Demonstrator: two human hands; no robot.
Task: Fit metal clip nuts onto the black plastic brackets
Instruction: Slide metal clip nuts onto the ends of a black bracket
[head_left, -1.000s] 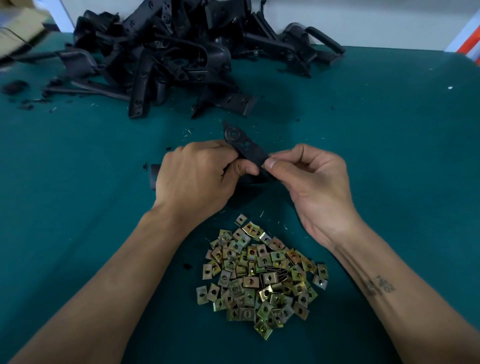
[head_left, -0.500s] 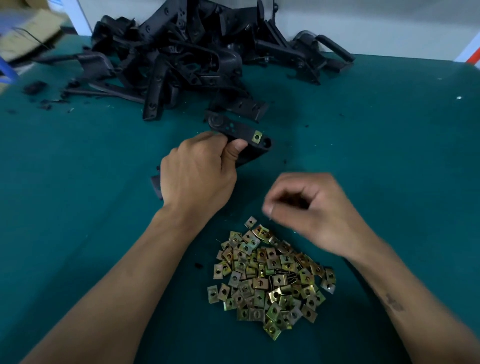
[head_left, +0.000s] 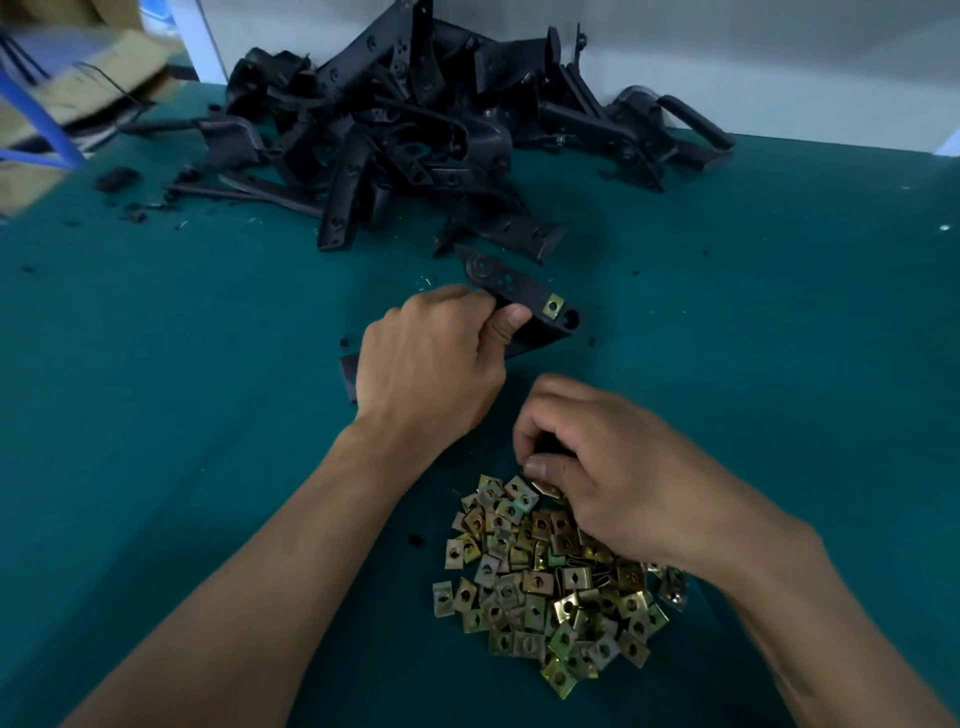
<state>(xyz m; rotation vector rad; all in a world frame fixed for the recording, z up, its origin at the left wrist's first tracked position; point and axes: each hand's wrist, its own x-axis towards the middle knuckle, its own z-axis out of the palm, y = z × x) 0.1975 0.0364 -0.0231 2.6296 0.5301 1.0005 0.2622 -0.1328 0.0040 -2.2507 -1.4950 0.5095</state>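
Observation:
My left hand (head_left: 431, 364) grips a black plastic bracket (head_left: 524, 296) just above the green table; thumb and fingers curl round its middle. One brass-coloured clip nut (head_left: 553, 305) sits fitted near the bracket's right end, beside a round hole. My right hand (head_left: 602, 467) is down at the top edge of a pile of loose clip nuts (head_left: 550, 582), fingers curled, thumb and fingertips closing on a nut (head_left: 543, 487) at the pile's top. The fingertips hide most of that nut.
A big heap of black brackets (head_left: 415, 135) lies at the back of the green table (head_left: 779, 338), against a white wall. Black plastic crumbs (head_left: 135, 208) are scattered at the left. Cardboard and a blue frame (head_left: 47, 119) stand beyond the table's left corner.
My right hand let go of the bracket after the clip nut went on, then dropped towards me onto the nut pile. The left hand kept hold of the bracket.

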